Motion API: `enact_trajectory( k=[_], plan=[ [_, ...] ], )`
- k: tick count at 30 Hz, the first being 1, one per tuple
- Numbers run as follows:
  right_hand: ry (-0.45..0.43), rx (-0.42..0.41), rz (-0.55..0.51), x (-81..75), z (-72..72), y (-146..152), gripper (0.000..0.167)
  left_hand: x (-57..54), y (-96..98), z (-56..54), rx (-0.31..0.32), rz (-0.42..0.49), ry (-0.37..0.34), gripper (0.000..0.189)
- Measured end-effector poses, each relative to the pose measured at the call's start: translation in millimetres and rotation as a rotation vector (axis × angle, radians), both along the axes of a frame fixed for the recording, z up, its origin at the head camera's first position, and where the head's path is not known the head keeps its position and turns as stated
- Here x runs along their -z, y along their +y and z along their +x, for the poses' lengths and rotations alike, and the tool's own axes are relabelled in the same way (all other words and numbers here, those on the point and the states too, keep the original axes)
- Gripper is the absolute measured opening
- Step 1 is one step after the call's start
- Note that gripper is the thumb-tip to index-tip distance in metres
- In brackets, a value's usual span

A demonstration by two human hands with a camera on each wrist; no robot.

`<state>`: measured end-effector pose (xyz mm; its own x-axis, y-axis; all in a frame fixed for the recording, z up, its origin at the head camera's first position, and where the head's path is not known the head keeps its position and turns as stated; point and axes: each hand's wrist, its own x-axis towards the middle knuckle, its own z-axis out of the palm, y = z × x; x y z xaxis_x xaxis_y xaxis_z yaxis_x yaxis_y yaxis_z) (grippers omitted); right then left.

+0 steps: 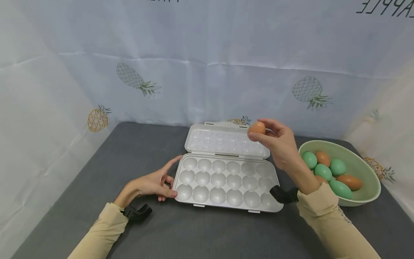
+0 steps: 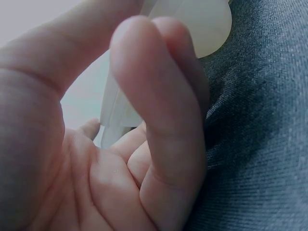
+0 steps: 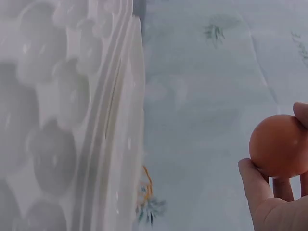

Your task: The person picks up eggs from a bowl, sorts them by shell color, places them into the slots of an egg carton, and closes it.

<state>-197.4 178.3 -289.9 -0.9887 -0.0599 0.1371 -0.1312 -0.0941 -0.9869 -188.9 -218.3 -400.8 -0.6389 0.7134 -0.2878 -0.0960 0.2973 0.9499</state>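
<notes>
A white plastic egg box [image 1: 226, 180] lies unfolded on the dark cloth, its rows of round hollows holding nothing. Its clear-windowed lid [image 1: 223, 138] leans back behind it. My left hand [image 1: 156, 182] holds the box's left edge, thumb at the near corner and index finger stretched along the side. Its other fingers [image 2: 159, 101] are curled beside the box. Above the lid's right end, my right hand [image 1: 279, 144] pinches a brown egg [image 1: 257, 128] between thumb and fingers. In the right wrist view the egg [image 3: 279, 146] is apart from the box.
On the right stands a light green bowl [image 1: 370, 187] with several green and brown eggs. The dark cloth [image 1: 207, 233] covers the table. A white curtain [image 1: 207, 43] with pineapple prints hangs behind and along the sides.
</notes>
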Motion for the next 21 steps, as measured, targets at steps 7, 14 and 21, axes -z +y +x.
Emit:
enact_trajectory(
  k=[7,14,21],
  plan=[
    [-0.085,-0.048,0.111,12.5,-15.7,-50,0.045,2.8,-0.7,1.2,0.014,0.024,0.001,0.122],
    [-0.140,-0.090,0.139,27.3,-22.2,-92,0.056,1.9,-0.4,0.6,0.016,0.027,0.001,0.122],
    [-0.140,-0.143,0.202,42.3,-21.3,-119,0.052,3.1,0.0,0.3,0.013,0.025,-0.003,0.122]
  ],
)
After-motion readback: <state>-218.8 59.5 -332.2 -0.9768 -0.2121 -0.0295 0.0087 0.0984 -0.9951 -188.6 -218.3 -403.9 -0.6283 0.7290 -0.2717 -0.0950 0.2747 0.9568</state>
